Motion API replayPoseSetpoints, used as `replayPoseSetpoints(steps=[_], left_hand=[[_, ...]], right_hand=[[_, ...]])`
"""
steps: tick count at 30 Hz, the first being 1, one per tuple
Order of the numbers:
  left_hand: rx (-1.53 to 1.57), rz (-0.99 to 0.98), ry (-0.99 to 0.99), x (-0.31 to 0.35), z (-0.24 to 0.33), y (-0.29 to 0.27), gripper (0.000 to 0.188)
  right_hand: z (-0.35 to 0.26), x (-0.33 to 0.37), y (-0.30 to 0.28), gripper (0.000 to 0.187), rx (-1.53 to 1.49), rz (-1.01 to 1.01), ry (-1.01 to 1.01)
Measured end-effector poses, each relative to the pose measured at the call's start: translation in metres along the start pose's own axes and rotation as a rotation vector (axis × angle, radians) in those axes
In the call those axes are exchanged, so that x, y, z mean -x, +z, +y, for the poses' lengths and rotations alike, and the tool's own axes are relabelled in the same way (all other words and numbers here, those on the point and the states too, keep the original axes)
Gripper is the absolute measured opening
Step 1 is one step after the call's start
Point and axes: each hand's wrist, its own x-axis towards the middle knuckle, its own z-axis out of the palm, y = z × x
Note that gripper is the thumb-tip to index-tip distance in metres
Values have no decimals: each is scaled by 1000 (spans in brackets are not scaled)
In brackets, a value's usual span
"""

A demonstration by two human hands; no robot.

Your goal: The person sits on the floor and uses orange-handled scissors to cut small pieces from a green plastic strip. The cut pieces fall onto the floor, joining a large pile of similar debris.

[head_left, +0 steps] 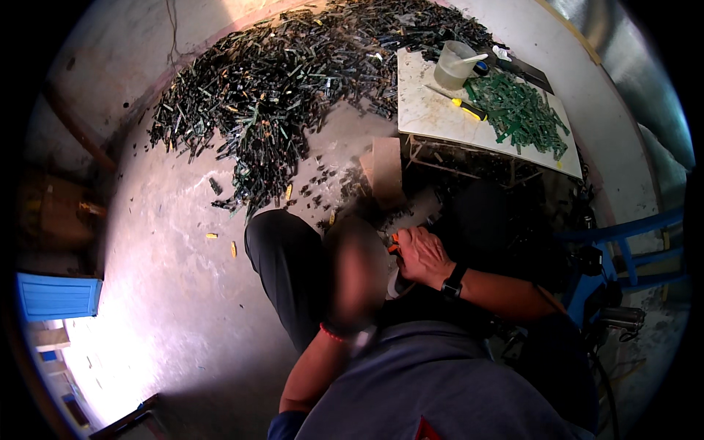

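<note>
My right hand [425, 255], with a dark watch on the wrist, is closed in front of my lap around a tool with an orange handle [394, 246]. Most of that tool is hidden by the fingers, so its kind does not show. Beside it, over my left knee, my left hand [358, 271] is smeared by a blur; its fingers and anything in them cannot be made out. A red bracelet circles the left wrist. Just beyond both hands, a brown board [387, 172] leans near scattered small dark bits on the floor.
Dark narrow strips form a big heap [257, 103] along the wall. On a low white table [433, 117] are green strips [521, 110], a yellow-black screwdriver [469, 109] and a clear cup [453, 66]. A blue chair [623, 249] stands at right.
</note>
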Motion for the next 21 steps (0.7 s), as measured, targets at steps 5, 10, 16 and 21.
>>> replayPoseSetpoints(steps=[5, 10, 16, 21], left_hand=[[-92, 48, 104, -9, -17, -4, 54], [161, -3, -238, -3, 4, -11, 54], [132, -6, -205, -2, 6, -7, 55], [184, -68, -275, 3, 14, -7, 54]], right_hand=[[-10, 3, -4, 23, -405, -237, 117], [-10, -7, -12, 26, -956, -669, 306], [-9, 7, -1, 30, -235, -115, 62], [-2, -2, -11, 38, 47, 32, 8]])
